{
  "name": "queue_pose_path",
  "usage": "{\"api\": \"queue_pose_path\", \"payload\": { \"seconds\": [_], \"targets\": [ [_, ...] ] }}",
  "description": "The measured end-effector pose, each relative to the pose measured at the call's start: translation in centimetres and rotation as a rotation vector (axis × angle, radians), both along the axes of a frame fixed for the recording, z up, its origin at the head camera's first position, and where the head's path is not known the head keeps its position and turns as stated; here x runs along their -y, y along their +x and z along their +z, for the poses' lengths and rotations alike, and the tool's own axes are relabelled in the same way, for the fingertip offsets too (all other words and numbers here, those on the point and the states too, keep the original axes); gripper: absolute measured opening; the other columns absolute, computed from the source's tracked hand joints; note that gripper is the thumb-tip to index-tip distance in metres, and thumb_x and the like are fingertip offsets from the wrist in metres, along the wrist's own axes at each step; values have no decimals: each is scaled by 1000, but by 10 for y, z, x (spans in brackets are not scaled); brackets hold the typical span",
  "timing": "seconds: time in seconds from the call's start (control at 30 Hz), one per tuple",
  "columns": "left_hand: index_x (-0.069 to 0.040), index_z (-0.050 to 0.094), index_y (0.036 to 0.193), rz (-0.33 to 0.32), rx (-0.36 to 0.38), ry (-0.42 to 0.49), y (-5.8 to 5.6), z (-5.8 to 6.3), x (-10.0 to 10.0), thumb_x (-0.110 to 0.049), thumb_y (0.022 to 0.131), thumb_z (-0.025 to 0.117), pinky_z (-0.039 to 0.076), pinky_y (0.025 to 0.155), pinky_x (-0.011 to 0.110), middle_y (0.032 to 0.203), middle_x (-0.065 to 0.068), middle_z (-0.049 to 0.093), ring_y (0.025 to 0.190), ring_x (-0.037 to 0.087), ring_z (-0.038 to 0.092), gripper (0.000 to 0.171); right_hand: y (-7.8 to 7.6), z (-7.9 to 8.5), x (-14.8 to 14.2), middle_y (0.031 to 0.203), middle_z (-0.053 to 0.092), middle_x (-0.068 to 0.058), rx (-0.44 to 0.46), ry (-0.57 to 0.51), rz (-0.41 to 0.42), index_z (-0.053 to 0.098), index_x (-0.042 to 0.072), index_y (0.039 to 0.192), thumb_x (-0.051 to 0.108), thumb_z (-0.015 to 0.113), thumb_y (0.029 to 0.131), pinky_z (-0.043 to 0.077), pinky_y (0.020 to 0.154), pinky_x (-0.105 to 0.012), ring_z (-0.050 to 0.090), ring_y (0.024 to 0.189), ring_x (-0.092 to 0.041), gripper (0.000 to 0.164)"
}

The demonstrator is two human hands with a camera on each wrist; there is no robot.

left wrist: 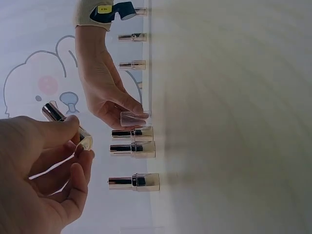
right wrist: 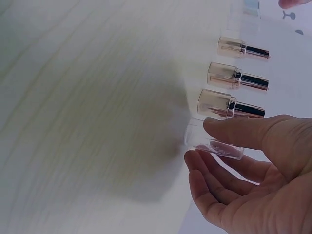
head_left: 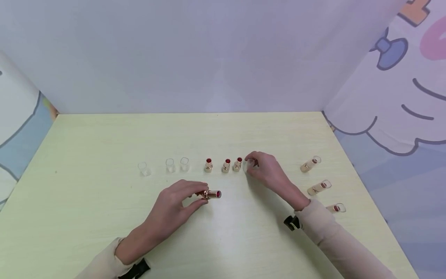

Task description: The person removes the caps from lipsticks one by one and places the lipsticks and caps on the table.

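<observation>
My left hand [head_left: 170, 205] pinches an uncapped lipstick [head_left: 213, 194] between thumb and fingers, above the table. It lies nearly level in the head view, its red end pointing right. In the left wrist view the gold tube [left wrist: 52, 112] sticks out past the thumb. Farther right, my right hand [head_left: 267, 170] holds a clear lipstick cap [right wrist: 219, 146] between thumb and fingers, low at the tabletop. Just left of that hand, three uncapped lipsticks stand upright in a row: a left one [head_left: 208, 166], a middle one [head_left: 226, 166] and a right one [head_left: 238, 164].
Three clear caps stand left of the row: a far-left cap [head_left: 144, 169], a second cap [head_left: 170, 166] and a third cap [head_left: 185, 164]. Along the right side of the table [head_left: 104, 135] stand three lipsticks with clear caps on; the nearest lipstick [head_left: 336, 208] is beside my right sleeve.
</observation>
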State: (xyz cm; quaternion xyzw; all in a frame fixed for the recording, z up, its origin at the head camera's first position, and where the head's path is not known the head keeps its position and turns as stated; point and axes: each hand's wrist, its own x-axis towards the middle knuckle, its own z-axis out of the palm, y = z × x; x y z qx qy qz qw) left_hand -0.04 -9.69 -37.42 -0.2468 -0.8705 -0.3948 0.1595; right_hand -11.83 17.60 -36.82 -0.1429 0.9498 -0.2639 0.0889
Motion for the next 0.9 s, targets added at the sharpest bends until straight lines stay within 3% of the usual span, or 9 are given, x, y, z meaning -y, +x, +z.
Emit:
{"api": "queue_pose_path", "payload": {
  "seconds": [0.13,0.33,0.47,0.9],
  "targets": [
    [-16,76,105,-11,23,23,-2,-1,-1,-14,75,86,49,81,8,108,-8,69,92,5,67,31,5,7,-5,115,69,-11,23,-3,-2,64,6,122,5,68,86,55,86,-41,66,103,-26,36],
    [-17,75,106,-19,56,36,-5,-3,-2,-12,76,85,54,72,21,99,-10,66,85,8,66,31,15,25,-16,120,67,-13,-2,-6,10,60,4,127,6,74,86,54,90,-44,65,108,-29,43],
    [-19,75,108,-10,86,33,-6,-4,-2,-13,77,84,54,69,25,97,-13,64,86,2,63,33,19,36,-26,122,66,-13,-23,14,6,60,4,128,6,74,86,54,90,-45,65,110,-30,44],
    [-21,72,108,29,100,21,-13,-9,-5,-10,75,85,58,77,26,100,-15,69,88,2,67,37,20,69,-75,123,65,-16,-77,54,-51,59,4,128,7,70,89,50,94,-49,62,110,-35,41]
  ]
}}
